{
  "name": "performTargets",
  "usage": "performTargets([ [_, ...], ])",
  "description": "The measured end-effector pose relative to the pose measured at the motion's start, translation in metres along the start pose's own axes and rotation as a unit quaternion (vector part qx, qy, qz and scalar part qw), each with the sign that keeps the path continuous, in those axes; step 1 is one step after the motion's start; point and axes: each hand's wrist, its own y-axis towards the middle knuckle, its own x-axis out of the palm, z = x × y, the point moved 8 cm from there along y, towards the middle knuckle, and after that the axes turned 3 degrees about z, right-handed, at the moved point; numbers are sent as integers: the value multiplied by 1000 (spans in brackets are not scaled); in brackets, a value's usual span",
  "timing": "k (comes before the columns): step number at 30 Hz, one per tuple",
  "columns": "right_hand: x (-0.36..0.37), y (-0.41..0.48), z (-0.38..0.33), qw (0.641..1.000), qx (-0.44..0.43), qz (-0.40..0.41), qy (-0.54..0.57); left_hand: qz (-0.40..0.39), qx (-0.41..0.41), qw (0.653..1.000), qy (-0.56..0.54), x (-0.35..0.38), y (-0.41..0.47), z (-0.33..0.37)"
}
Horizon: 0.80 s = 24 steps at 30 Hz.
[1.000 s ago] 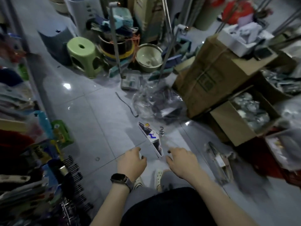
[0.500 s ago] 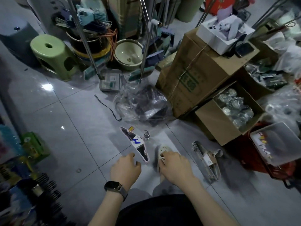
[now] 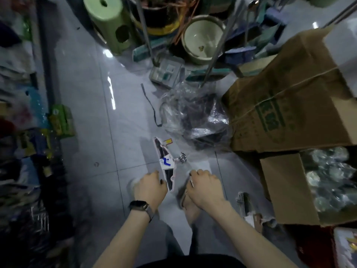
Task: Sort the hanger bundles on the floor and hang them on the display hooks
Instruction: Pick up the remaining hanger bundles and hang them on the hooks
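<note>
- Fingers (image 3: pixel 154 174) on the left hand (image 3: pixel 149 188) are staying curled, knuckles up, same as half a second ago. Gripping anything?
- Cannot tell. Its thumb side is sitting just beside the lower end of the hanger bundle (image 3: pixel 165 163), but contact is not showing clearly.
- And the right hand (image 3: pixel 205 187)?
- Also staying curled in a loose fist, with nothing visible in it.
- Where is the bundle lying?
- Flat on the floor (image 3: pixel 119 132), ahead of and between both hands, label card up, metal hooks (image 3: pixel 182 157) pointing right. It is keeping its spot near the plastic bag (image 3: pixel 197 117) of dark hangers, which is resting against the cardboard box (image 3: pixel 286 105).
- So what is changing?
- The shoe (image 3: pixel 190 209). Earlier it was poking out ahead of the right hand; now it is showing under that wrist. The view is shifting too, so the green stool (image 3: pixel 108 22) is riding up to the top edge.
- Other bundle?
- The second hanger bundle (image 3: pixel 246 204) is lying on the floor right of the right forearm, blurred, now lower in view than the hand.
</note>
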Motion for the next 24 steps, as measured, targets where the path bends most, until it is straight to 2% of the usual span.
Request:
performTargets([
  [4, 45, 54, 12, 998, -25, -40, -29, 0, -48, 997, -52, 51, 52, -22],
  [13, 222, 184, 34, 992, -24, -111, -52, -6, -109, 983, -145, 213, 220, -71],
  [18, 294, 236, 46, 992, -16, -114, -43, -14, -148, 974, -173, 307, 297, -86],
  [24, 345, 274, 59, 994, 3, -112, -8, 2, -197, 957, -214, 378, 343, -87],
])
